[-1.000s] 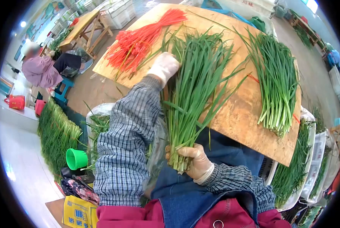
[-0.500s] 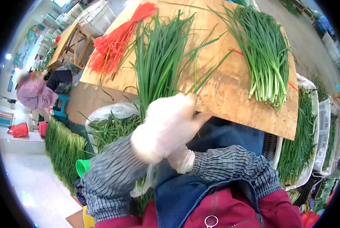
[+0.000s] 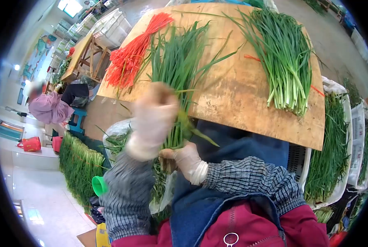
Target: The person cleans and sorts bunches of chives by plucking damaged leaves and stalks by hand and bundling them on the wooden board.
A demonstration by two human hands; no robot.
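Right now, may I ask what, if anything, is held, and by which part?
The right hand holds a leafy green bunch by its lower stems; for the blurred left hand, I cannot tell.

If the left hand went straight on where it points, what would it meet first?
Likely the green leaves just beyond the left hand, though depth is unclear; it might pass above.

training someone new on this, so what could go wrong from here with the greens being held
The right hand grips the held greens low, beyond the edge of the table; a loose grip might let stalks drop.
The left hand, blurred in front of them, could tear good leaves if it pulls hard.
Their tips lie beside the red strips and might drag some along.
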